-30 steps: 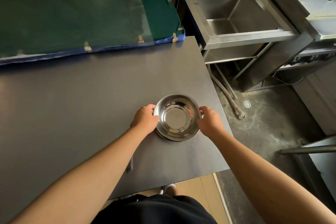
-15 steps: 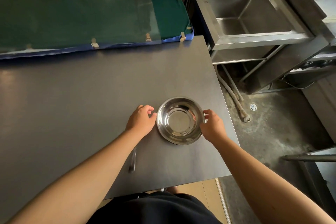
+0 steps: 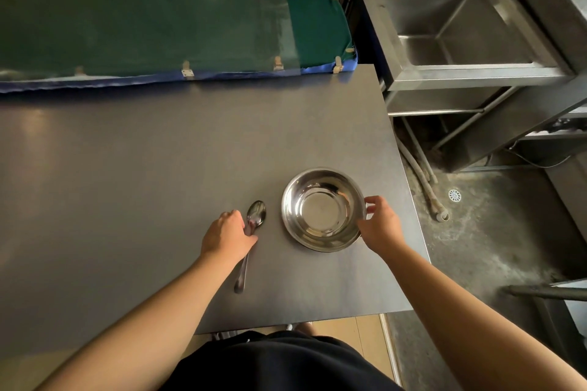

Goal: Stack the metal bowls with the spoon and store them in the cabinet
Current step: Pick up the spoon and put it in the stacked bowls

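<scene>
A shiny metal bowl point(image 3: 322, 209), apparently a nested stack, stands on the dark table point(image 3: 158, 168) near its right edge. My right hand point(image 3: 379, 225) holds the bowl's right rim, fingers curled over it. A metal spoon point(image 3: 251, 238) lies on the table to the left of the bowl, scoop pointing away from me. My left hand point(image 3: 227, 235) lies over the middle of the spoon's handle, fingers pinched on it; the spoon still rests flat on the table.
A green mat with a blue edge point(image 3: 152, 9) covers the back of the table. A steel sink unit point(image 3: 460, 28) stands to the right, beyond a gap with hoses point(image 3: 422, 178) and a floor drain point(image 3: 455, 194). No cabinet shows.
My left hand left the bowl's left rim and moved left and down onto the spoon, which is now uncovered. My right hand stays on the bowl's right rim.
</scene>
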Available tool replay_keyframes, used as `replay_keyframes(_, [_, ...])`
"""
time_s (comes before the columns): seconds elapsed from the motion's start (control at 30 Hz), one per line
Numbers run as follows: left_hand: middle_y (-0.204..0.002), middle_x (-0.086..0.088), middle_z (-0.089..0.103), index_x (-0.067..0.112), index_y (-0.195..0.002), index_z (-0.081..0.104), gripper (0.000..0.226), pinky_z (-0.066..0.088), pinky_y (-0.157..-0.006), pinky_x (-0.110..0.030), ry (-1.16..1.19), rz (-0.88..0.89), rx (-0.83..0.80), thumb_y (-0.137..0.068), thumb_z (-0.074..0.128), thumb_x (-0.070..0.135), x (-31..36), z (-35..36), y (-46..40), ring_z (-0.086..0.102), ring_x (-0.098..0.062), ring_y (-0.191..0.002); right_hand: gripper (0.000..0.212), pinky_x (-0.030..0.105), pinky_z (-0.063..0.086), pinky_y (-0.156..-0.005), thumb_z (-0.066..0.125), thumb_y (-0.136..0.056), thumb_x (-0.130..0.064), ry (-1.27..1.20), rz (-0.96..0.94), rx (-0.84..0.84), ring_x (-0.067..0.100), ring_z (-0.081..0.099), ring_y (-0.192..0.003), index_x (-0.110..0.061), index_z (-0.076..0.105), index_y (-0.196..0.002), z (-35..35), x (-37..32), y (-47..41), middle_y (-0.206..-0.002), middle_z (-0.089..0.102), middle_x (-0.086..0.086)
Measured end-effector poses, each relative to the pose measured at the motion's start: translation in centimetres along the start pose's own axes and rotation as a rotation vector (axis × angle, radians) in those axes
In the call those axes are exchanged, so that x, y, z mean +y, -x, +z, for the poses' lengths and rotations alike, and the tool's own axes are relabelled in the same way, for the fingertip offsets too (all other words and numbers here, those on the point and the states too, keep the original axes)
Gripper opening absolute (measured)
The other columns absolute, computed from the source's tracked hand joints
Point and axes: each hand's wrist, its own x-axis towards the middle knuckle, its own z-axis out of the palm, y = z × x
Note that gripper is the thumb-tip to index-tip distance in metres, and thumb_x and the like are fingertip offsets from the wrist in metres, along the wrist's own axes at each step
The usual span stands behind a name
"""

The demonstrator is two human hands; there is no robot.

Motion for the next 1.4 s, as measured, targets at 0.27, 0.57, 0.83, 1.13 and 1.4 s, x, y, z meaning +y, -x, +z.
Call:
replay_keyframes(0.27, [-0.081,-0.006,0.070,0.011,-0.075,0.071,0.019,0.050,-0.065,-0.030,-0.066,-0.016,-0.079,-0.080,0.063,0.028,-1.1,-0.1,0.2,0.066,-0.030,-0.082,0.043,0.048,0.060,-0.074,0.068,-0.086,-0.011,-0.040,0.036,-0.012,0.031,0.069,-0.088,-0.015,0.053,-0.126,0.6,0.1,0.4,-0.106,0.063,0.002])
replay_keyframes(0.57, [-0.083,-0.001,0.068,0.023,-0.076,0.058,0.015,0.044,-0.068,-0.031,0.031,0.017,-0.012,-0.089,0.061,0.029,-1.8,-3.0,-0.3,0.063,-0.027,-0.085,0.047,0.050,0.059,-0.079,0.072,-0.084,-0.012,-0.095,0.038,-0.030,0.030,0.069,-0.091,-0.017,0.053,-0.127,1.6,-0.3,1.0,-0.107,0.063,0.001])
replay_keyframes(0.83, [-0.070,0.014,0.061,0.028,-0.077,0.057,0.012,0.038,-0.061,-0.027,0.195,0.198,0.074,-0.084,0.067,0.031,1.2,-6.1,-0.8,0.059,-0.016,-0.071,0.040,0.049,0.059,-0.079,0.069,-0.085,-0.015,-0.120,-0.003,-0.084,0.031,0.069,-0.089,-0.017,0.055,-0.123,3.6,-2.2,1.5,-0.109,0.065,0.003])
replay_keyframes(1.13, [-0.089,0.001,0.072,0.025,-0.089,0.066,0.005,0.053,-0.073,-0.033,0.078,0.259,0.000,-0.085,0.064,0.027,4.0,-5.0,-1.6,0.065,-0.024,-0.083,0.044,0.046,0.061,-0.078,0.073,-0.084,-0.016,-0.187,-0.001,-0.133,0.025,0.070,-0.088,-0.019,0.054,-0.123,5.6,-3.7,1.8,-0.104,0.065,-0.001])
replay_keyframes(1.4, [-0.106,-0.005,0.070,0.020,-0.102,0.067,0.012,0.046,-0.071,-0.030,-0.131,0.262,-0.023,-0.092,0.062,0.025,4.7,-3.3,-2.7,0.064,-0.028,-0.095,0.053,0.043,0.063,-0.070,0.072,-0.080,0.001,-0.206,0.032,-0.195,0.022,0.068,-0.086,-0.018,0.053,-0.126,6.4,-4.9,1.7,-0.103,0.061,-0.001])
